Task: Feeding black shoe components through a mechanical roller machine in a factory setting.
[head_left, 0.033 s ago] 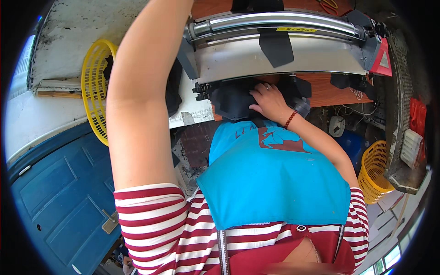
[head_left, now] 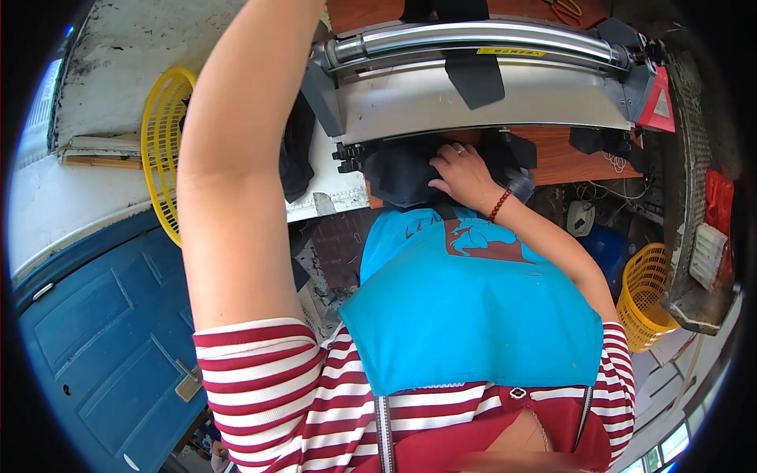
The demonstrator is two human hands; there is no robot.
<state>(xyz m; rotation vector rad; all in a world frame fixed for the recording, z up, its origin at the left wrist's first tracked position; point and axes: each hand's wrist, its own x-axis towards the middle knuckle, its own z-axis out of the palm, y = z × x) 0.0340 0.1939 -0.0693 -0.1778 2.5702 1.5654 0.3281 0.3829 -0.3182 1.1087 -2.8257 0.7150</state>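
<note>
Right hand (head_left: 465, 173) at frame centre presses flat, fingers spread, on dark fabric (head_left: 402, 177) half-hidden under the metal machine (head_left: 473, 87); left hand cut off at the top edge — grip unknowable.

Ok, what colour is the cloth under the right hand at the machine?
Dark, navy to black; the cloth lies under the right hand, best in the head view.

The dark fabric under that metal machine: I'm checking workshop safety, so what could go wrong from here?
The right hand presses the dark fabric right below the metal machine, so fingers, the ring or the bead bracelet might get caught. The left arm reaches up past the picture's top edge, its hand unseen, and it blocks the view of the machine's left end, so a slip there could go unnoticed.
</note>
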